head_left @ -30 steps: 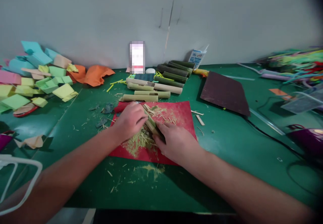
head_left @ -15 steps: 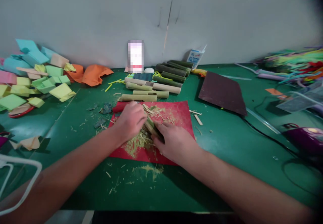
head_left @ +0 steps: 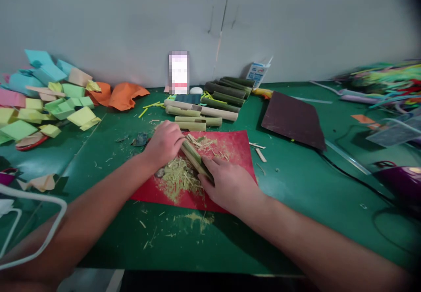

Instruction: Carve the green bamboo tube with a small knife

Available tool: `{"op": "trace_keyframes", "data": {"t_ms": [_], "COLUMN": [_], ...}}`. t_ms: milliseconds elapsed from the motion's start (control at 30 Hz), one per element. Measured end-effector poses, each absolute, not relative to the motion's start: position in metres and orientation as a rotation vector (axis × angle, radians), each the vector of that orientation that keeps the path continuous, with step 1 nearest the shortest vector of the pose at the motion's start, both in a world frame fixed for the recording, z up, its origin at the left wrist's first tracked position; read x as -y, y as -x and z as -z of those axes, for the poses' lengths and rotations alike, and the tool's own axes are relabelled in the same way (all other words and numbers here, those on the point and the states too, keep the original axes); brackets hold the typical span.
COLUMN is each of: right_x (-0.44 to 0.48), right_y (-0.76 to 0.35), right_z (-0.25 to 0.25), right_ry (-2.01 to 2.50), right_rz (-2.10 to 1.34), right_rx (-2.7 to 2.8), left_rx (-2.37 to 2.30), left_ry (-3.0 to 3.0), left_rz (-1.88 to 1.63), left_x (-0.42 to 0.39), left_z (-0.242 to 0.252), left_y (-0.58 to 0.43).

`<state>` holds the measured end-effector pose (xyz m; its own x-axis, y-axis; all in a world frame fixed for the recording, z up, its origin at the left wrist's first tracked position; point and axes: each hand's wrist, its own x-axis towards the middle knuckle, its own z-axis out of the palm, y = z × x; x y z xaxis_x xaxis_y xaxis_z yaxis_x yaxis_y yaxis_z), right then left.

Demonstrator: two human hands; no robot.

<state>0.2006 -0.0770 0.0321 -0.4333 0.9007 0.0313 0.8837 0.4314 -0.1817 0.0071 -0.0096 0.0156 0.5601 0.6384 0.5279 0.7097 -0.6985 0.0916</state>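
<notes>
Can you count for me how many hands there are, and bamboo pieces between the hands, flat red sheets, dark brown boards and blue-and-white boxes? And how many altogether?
Hands: 2, the left hand and the right hand
Bamboo piece between the hands: 1
Flat red sheet: 1
Dark brown board: 1
Blue-and-white box: 1
Total: 6

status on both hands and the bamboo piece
Right hand gripping bamboo piece, near end. Left hand curled at far end, contents hidden. Shavings littering red sheet.
</notes>
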Motion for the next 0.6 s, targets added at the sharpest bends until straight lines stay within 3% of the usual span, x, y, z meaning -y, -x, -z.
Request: {"op": "trace_keyframes", "data": {"t_ms": [167,367,600], "right_x": [0.077,0.073,0.071], "right_y": [-0.202,-0.203,-0.204], "right_z": [-0.031,-0.028,-0.030], "right_ry": [1.561,1.571,1.573], "right_rz": [-0.250,-0.242,-0.291], "right_rx": [2.552,2.514,2.526], "left_rx": [1.065,1.274,2.117], "left_ry": [2.778,2.656,2.474], "left_rz": [0.768,0.960,1.863], "left_x": [0.015,-0.003,0.002], "left_z": [-0.017,-0.015,-0.018], "left_y": [-0.008,0.006,0.013]}}
